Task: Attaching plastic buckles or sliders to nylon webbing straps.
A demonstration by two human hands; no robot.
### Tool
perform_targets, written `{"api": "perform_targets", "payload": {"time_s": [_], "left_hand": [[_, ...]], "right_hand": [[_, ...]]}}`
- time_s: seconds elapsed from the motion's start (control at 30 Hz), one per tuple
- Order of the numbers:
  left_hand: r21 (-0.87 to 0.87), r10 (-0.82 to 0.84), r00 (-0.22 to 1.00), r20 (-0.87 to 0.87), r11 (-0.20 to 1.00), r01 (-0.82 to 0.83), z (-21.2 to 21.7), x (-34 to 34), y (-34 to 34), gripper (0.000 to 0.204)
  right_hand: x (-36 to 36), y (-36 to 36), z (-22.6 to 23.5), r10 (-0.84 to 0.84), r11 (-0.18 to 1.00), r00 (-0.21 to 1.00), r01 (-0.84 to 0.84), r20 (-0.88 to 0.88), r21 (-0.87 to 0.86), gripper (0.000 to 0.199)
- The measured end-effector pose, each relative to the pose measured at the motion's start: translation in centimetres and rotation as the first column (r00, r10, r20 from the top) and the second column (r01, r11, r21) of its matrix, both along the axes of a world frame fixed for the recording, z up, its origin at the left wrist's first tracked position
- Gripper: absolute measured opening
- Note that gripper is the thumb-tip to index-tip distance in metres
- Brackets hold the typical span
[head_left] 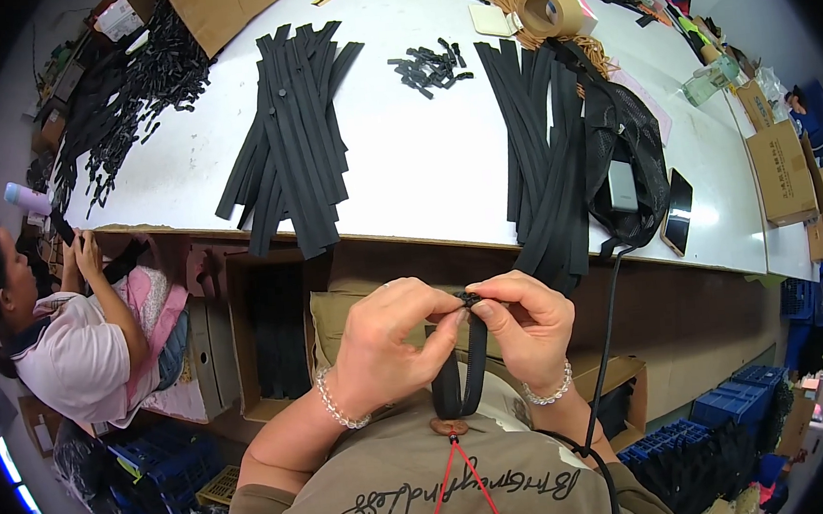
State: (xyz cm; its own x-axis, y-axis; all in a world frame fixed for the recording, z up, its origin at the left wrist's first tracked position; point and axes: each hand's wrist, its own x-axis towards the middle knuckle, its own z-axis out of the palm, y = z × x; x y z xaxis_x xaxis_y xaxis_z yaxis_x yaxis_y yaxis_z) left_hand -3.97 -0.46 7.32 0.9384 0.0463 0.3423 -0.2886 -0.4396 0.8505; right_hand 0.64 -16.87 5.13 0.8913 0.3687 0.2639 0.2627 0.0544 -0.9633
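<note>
Pinching a small black slider onto a looped black zipper strip, my left hand and right hand both grasp it below the table; I judge threading is underway, needing steady alignment.

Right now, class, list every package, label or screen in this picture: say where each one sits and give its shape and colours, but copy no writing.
Cardboard box: right end of the white table, brown, rectangular, with a printed panel.
Phone: flat on the table near the right edge, a dark rectangular screen.
Cardboard box: far edge of the table, brown, flaps open.
Small box: far left corner, white and red.
Blue crates: floor at lower right, stacked.
</note>
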Motion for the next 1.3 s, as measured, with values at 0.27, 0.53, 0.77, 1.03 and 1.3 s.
{"api": "perform_targets", "payload": {"time_s": [0.27, 0.53, 0.77, 1.03, 1.3], "left_hand": [[-0.049, 0.016, 1.000, -0.010, 0.999, -0.016, -0.3, -0.1, -0.2, 0.007], [-0.137, 0.028, 0.997, -0.067, 0.990, -0.037, -1.1, -0.2, -0.4, 0.007], [-0.214, 0.029, 0.990, -0.139, 0.975, -0.058, -1.7, -0.5, -0.3, 0.007], [-0.227, -0.029, 0.999, 0.046, 0.973, 0.039, -3.3, -0.1, 0.1, 0.014], [-0.457, -0.072, 0.996, -0.058, 0.889, 0.037, -3.3, -0.5, 0.0, 0.023]], "right_hand": [[0.0, 0.1, 0.0, 0.017, 0.999, 0.999, -0.018, -0.026, -0.027, 0.013], [0.3, -0.1, 0.0, 0.038, 0.993, 0.997, -0.031, 0.062, -0.115, 0.015], [0.2, 0.1, 0.9, 0.025, 0.978, 0.965, 0.031, 0.260, -0.208, 0.017], [-0.7, 0.3, 0.6, -0.076, 0.980, 0.965, 0.118, 0.252, -0.158, 0.018], [-0.6, -0.5, 0.0, -0.001, 0.987, 0.995, 0.018, 0.104, -0.162, 0.012]]}}
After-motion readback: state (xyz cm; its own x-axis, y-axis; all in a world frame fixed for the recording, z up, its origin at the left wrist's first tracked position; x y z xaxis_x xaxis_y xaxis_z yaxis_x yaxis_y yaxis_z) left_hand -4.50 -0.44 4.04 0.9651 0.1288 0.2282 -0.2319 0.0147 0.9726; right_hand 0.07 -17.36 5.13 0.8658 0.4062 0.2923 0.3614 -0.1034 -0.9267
